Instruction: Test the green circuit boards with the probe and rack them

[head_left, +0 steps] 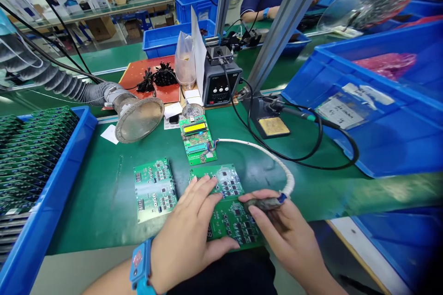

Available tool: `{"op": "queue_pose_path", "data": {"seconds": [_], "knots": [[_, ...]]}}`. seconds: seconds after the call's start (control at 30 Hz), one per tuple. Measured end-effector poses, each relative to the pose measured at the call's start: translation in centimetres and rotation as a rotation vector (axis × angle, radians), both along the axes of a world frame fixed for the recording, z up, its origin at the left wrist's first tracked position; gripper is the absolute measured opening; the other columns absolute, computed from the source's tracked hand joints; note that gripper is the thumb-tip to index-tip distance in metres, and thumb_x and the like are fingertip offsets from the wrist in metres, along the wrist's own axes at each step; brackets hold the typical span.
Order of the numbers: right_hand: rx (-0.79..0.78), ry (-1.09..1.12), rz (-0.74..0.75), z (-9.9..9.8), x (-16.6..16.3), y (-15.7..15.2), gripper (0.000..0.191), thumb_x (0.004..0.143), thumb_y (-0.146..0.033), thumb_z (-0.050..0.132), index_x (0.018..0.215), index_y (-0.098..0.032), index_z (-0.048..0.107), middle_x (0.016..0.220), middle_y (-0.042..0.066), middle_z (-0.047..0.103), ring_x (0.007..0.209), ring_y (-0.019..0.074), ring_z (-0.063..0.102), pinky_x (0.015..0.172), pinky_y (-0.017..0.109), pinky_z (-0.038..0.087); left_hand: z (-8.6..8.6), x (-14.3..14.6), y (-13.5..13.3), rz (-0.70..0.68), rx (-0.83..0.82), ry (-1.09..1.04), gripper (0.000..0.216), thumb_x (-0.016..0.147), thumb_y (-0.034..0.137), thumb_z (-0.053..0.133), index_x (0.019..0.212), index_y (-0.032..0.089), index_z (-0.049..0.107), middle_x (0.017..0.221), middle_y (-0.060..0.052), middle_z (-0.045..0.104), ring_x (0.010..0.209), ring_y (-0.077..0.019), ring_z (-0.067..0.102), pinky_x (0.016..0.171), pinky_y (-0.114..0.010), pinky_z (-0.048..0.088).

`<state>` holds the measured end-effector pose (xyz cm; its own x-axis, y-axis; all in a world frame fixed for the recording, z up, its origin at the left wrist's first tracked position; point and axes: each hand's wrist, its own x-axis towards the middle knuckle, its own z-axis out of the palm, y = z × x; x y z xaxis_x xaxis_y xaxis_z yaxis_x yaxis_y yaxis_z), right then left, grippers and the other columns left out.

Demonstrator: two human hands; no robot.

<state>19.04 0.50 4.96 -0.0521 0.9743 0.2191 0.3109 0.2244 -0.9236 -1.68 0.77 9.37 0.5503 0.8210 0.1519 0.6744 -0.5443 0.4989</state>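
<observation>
Our left hand (188, 235) lies across the circuit board (238, 214), fingers spread along its left side, clutching nothing; the thumb reaches over the near part of the board. Our right hand (292, 235) grasps a dark probe (265, 203) between thumb and fingers, at the board's three o'clock. The probe points toward nine o'clock, over the right part of the board, though its tip is small and partly hidden, so we cannot say whether it touches.

Taking that board as the middle of the dial, we see a second board (154, 190) lying flat at ten o'clock on the green table (97, 198). At eleven sits a tester (197, 140) with a lit yellow screen; a white cable (266, 153) joins it to the probe. The soldering station (221, 85) stands at twelve, and a sponge (274, 126) rests in its holder at one.

A blue bin (86, 122) packed with boards is at nine, and a larger blue crate (387, 133) at two.
</observation>
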Motion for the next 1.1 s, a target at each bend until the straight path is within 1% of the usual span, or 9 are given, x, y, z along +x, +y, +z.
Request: {"op": "queue_pose_path", "data": {"seconds": [0.07, 0.13, 0.23, 0.3, 0.47, 0.57, 0.77, 1.1], "knots": [[-0.007, 0.008, 0.004, -0.1, 0.0, 0.0, 0.016, 0.091, -0.022, 0.054, 0.107, -0.027, 0.054, 0.094, 0.003, 0.07, 0.088, 0.0143, 0.069, 0.078, 0.021, 0.056, 0.0, -0.1, 0.0, 0.004, -0.024, -0.048, 0.055, 0.076, 0.034, 0.078, 0.114, 0.015, 0.043, 0.143, -0.021, 0.042, 0.139, -0.0322, 0.031, 0.112, -0.057, 0.032], [-0.012, 0.019, 0.01, -0.1, 0.0, 0.0, 0.017, 0.092, -0.021, 0.054, 0.107, -0.028, 0.054, 0.095, 0.002, 0.07, 0.089, 0.0136, 0.068, 0.079, 0.02, 0.055, 0.0, -0.3, 0.0, -0.011, -0.05, -0.058, 0.042, 0.08, 0.029, 0.073, 0.107, 0.017, 0.044, 0.145, -0.02, 0.04, 0.141, -0.0305, 0.028, 0.114, -0.056, 0.029], [-0.011, 0.032, 0.009, 0.0, 0.0, 0.0, 0.018, 0.091, -0.02, 0.054, 0.107, -0.028, 0.054, 0.095, 0.001, 0.069, 0.089, 0.013, 0.068, 0.079, 0.02, 0.055, 0.3, -0.5, 0.1, -0.036, -0.085, -0.029, 0.023, 0.087, 0.021, 0.062, 0.103, 0.019, 0.045, 0.148, -0.016, 0.035, 0.143, -0.0284, 0.023, 0.115, -0.057, 0.025], [-0.014, 0.033, 0.006, 0.1, -0.1, -0.1, 0.018, 0.091, -0.02, 0.054, 0.107, -0.028, 0.054, 0.095, 0.001, 0.069, 0.089, 0.0134, 0.068, 0.08, 0.02, 0.054, 0.4, -0.5, 0.1, -0.041, -0.098, -0.021, 0.019, 0.089, 0.018, 0.058, 0.103, 0.019, 0.045, 0.149, -0.015, 0.034, 0.144, -0.0281, 0.02, 0.115, -0.058, 0.025], [-0.016, 0.032, 0.002, 0.1, -0.1, -0.1, 0.016, 0.091, -0.021, 0.055, 0.106, -0.027, 0.055, 0.095, 0.002, 0.07, 0.088, 0.0144, 0.068, 0.079, 0.021, 0.055, 0.4, -0.3, -0.1, -0.029, -0.121, -0.027, 0.025, 0.087, 0.024, 0.062, 0.104, 0.02, 0.044, 0.148, -0.015, 0.033, 0.144, -0.0297, 0.018, 0.115, -0.059, 0.024], [-0.016, 0.029, 0.002, 0.1, -0.2, 0.0, 0.015, 0.091, -0.022, 0.055, 0.105, -0.027, 0.055, 0.094, 0.003, 0.07, 0.088, 0.0152, 0.069, 0.076, 0.021, 0.056, 0.4, -0.1, -0.1, -0.003, -0.123, -0.041, 0.027, 0.085, 0.025, 0.065, 0.103, 0.021, 0.045, 0.146, -0.014, 0.036, 0.142, -0.0301, 0.022, 0.114, -0.059, 0.024], [-0.007, 0.034, -0.002, 0.1, -0.1, 0.0, 0.014, 0.09, -0.023, 0.056, 0.104, -0.027, 0.056, 0.093, 0.003, 0.07, 0.086, 0.0162, 0.069, 0.075, 0.023, 0.057, 0.5, 0.2, 0.5, 0.023, -0.143, -0.06, 0.026, 0.08, 0.023, 0.069, 0.093, 0.022, 0.046, 0.137, -0.012, 0.042, 0.135, -0.0317, 0.033, 0.112, -0.059, 0.027], [0.014, 0.032, 0.004, 0.0, -0.2, 0.0, 0.018, 0.09, -0.019, 0.055, 0.106, -0.029, 0.055, 0.093, 0.002, 0.069, 0.086, 0.0139, 0.068, 0.075, 0.02, 0.056, 0.5, 0.5, 0.5, 0.044, -0.129, -0.074, 0.031, 0.079, 0.024, 0.072, 0.093, 0.022, 0.044, 0.131, -0.012, 0.045, 0.13, -0.0329, 0.038, 0.108, -0.059, 0.032]]}}
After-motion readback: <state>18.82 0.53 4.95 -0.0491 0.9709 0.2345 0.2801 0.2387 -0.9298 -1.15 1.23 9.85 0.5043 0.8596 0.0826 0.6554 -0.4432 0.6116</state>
